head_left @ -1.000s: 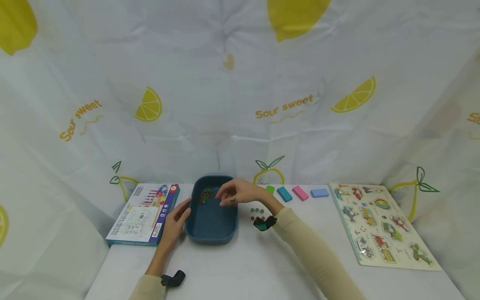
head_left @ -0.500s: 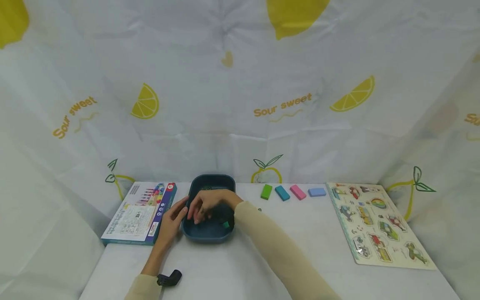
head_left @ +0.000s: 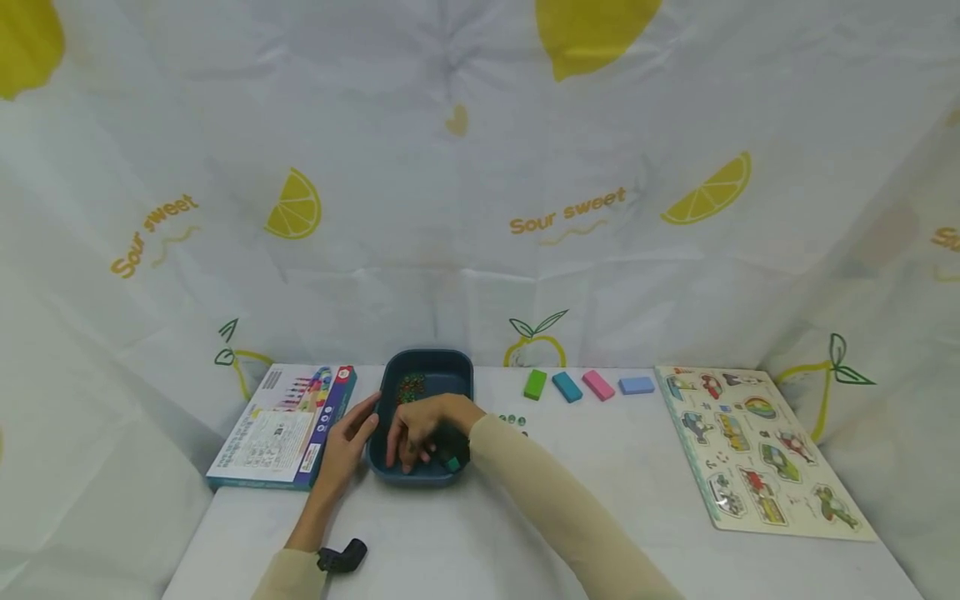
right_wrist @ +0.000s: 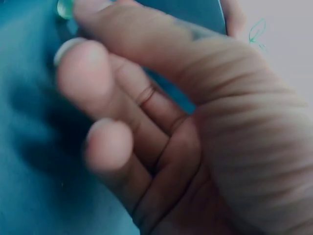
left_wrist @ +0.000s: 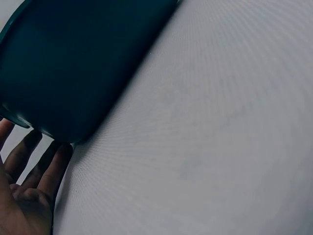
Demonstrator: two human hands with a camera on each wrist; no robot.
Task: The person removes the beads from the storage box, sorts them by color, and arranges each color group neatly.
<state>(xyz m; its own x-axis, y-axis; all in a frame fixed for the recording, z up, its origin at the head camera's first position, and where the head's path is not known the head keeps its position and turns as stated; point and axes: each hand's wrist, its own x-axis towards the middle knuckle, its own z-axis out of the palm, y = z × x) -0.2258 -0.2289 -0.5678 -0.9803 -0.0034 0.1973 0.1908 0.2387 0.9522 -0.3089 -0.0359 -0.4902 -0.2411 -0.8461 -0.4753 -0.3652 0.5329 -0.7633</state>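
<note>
Fingers of the right hand reach down, loosely spread, into the near end of the tray; beads lie farther back. Any pinch is unclear. The left hand rests open against the tray's left side.

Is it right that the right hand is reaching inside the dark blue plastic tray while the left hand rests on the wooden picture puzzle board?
Not quite. In the head view the left hand rests against the left side of the dark blue plastic tray, not on the wooden picture puzzle board, which lies untouched at the far right. The right hand is indeed inside the tray.
</note>
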